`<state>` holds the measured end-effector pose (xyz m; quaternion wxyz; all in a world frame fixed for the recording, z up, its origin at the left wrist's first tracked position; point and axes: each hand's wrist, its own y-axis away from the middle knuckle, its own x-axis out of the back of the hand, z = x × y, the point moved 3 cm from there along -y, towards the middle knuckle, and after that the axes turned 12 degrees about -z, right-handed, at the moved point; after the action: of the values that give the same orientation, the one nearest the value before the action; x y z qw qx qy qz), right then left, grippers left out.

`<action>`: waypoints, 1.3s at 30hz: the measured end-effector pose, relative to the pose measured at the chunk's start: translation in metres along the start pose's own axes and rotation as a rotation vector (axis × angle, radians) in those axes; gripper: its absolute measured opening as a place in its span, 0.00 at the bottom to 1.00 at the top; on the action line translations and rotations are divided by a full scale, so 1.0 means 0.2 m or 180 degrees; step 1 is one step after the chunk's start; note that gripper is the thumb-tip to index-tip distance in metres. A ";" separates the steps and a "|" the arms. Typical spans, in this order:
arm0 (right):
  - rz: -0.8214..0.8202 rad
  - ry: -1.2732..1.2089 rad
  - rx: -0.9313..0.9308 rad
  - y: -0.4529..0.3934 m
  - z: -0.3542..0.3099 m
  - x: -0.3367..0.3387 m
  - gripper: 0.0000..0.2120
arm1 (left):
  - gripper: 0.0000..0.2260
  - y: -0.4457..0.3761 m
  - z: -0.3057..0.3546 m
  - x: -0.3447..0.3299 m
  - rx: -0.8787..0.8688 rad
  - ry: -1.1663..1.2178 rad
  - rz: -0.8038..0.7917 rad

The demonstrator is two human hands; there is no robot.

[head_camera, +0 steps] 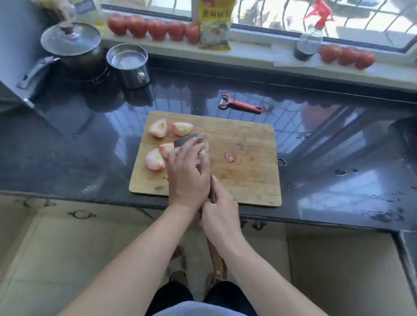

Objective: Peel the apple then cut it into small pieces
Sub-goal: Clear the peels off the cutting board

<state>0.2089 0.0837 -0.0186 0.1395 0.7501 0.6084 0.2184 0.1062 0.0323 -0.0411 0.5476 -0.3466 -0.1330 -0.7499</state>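
apple piece (pixel 203 151) under left hand (pixel 188 172), knife (pixel 185 140) alongside

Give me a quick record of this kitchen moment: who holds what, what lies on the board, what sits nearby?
left hand: presses an apple piece on the cutting board
right hand: grips the knife
loose apple pieces: four, on the board's left part
peeler: on the counter behind the board
pot: lidded, far left
tomatoes: along the windowsill

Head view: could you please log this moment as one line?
left hand steadies apple piece | right hand grips knife | cutting board | slicing
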 end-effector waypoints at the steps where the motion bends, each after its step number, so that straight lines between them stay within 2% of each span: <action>1: -0.0174 0.0149 -0.0022 0.03 0.00 -0.06 0.37 | 0.14 0.06 -0.06 0.05 0.0142 -0.0013 0.0146; 7: -0.0952 0.0688 0.0121 0.19 0.02 -0.40 0.37 | 0.13 0.43 -0.29 0.38 0.0782 -0.0149 0.0849; 11: -0.1628 0.1081 0.0344 0.36 0.06 -0.88 0.37 | 0.12 0.83 -0.57 0.77 0.1298 -0.0214 0.1501; 16: -0.2467 0.1516 0.0481 0.58 0.26 -1.66 0.33 | 0.17 1.49 -1.09 1.23 0.1893 -0.0525 0.1924; 18: -0.2807 0.1692 0.0505 0.65 0.45 -2.07 0.29 | 0.16 1.82 -1.40 1.38 0.2130 -0.0651 0.2165; 21: -0.3156 0.1834 0.0559 0.69 0.82 -2.72 0.33 | 0.13 2.30 -1.98 1.52 0.2437 -0.0834 0.2437; 24: -0.3519 0.1893 0.0447 0.68 1.28 -3.29 0.32 | 0.13 2.75 -2.56 1.53 0.2907 -0.0847 0.2594; 29: -0.3624 0.2281 0.0159 0.56 1.89 -3.87 0.27 | 0.12 3.24 -3.25 1.42 0.3403 -0.0784 0.2749; 32: -0.3756 0.2540 0.0082 0.50 2.13 -4.12 0.31 | 0.11 3.42 -3.56 1.37 0.3607 -0.0647 0.2850; 36: -0.3730 0.2742 -0.0042 0.45 2.36 -4.35 0.27 | 0.12 3.60 -3.86 1.29 0.3803 -0.0536 0.2926; 39: -0.3712 0.2891 -0.0054 0.41 2.43 -4.45 0.29 | 0.11 3.65 -4.00 1.27 0.3791 -0.0594 0.2935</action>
<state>0.3739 -0.7729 -0.5414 -0.0268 0.1396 0.9043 0.4024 0.4336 -0.8813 -0.5829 0.8867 -0.0748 -0.4029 -0.2141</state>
